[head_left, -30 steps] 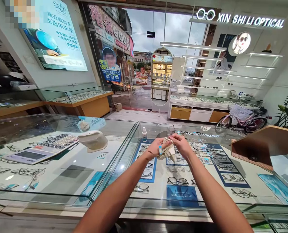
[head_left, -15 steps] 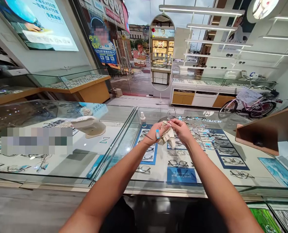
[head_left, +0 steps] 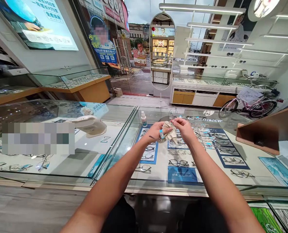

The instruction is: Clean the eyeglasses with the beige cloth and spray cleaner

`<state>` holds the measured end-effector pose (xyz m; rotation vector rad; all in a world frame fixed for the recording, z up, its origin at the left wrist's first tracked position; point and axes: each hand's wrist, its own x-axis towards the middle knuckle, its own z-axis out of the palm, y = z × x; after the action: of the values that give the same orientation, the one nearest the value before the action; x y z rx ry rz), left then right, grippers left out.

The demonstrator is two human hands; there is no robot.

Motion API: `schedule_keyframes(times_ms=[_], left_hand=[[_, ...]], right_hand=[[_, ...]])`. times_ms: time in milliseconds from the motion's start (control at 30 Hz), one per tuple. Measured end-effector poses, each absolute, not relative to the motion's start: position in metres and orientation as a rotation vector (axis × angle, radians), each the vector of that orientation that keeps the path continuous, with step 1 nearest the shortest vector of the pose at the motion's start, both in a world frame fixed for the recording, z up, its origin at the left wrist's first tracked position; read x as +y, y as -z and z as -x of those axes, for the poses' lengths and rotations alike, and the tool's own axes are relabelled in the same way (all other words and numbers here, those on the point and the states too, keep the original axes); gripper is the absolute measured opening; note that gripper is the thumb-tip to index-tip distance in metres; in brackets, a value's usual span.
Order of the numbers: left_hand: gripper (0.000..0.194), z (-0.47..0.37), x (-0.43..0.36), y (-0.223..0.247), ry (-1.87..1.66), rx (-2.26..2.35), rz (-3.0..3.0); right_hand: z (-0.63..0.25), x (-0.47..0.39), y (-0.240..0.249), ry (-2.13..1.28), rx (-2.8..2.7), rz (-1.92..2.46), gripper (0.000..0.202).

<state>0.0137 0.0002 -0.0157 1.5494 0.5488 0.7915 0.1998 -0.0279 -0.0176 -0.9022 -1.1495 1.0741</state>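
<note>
My left hand (head_left: 157,130) is closed around a crumpled beige cloth (head_left: 171,136) above the glass counter. Beside its fingers shows a small blue-and-white patch (head_left: 161,133), and a thin dark tip (head_left: 152,138) sticks out near the wrist; they look like parts of a pair of eyeglasses, mostly hidden by hand and cloth. The fingertips of my right hand (head_left: 183,128) are pinched together at the cloth's upper right edge. What they grip is too small to tell. Just left of the hands, a white spray bottle (head_left: 144,119) stands upright on the counter.
Under the glass top lie rows of eyeglasses (head_left: 179,162) on blue and white cards. A white device (head_left: 91,125) stands on the left counter, and a brown wooden panel (head_left: 258,137) rises at the right. Beyond are an oval mirror (head_left: 162,51) and a pink bicycle (head_left: 253,103).
The cloth has turned and bunched up differently in my left hand. My right fingers have shifted slightly along its edge. Both hands stay over the same spot.
</note>
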Motion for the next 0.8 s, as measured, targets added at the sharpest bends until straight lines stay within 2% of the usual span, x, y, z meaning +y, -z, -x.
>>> schedule_keyframes(times_ms=[333, 500, 667, 800], left_hand=[[0.049, -0.018, -0.004, 0.015, -0.858, 0.580, -1.523], [0.063, -0.024, -0.005, 0.019, -0.882, 0.575, -1.314], [0.059, -0.013, 0.008, 0.021, -0.994, 0.730, -1.132], [0.054, -0.002, 0.021, 0.017, -1.118, 0.680, -0.923]], right_hand=[[-0.196, -0.030, 0.017, -1.024, -1.219, 0.956, 0.044], [-0.197, -0.029, 0.016, -1.005, -1.175, 0.991, 0.046], [-0.206, -0.028, 0.010, -0.831, -1.153, 1.047, 0.042], [-0.205, -0.031, 0.009, -0.902, -1.251, 1.077, 0.040]])
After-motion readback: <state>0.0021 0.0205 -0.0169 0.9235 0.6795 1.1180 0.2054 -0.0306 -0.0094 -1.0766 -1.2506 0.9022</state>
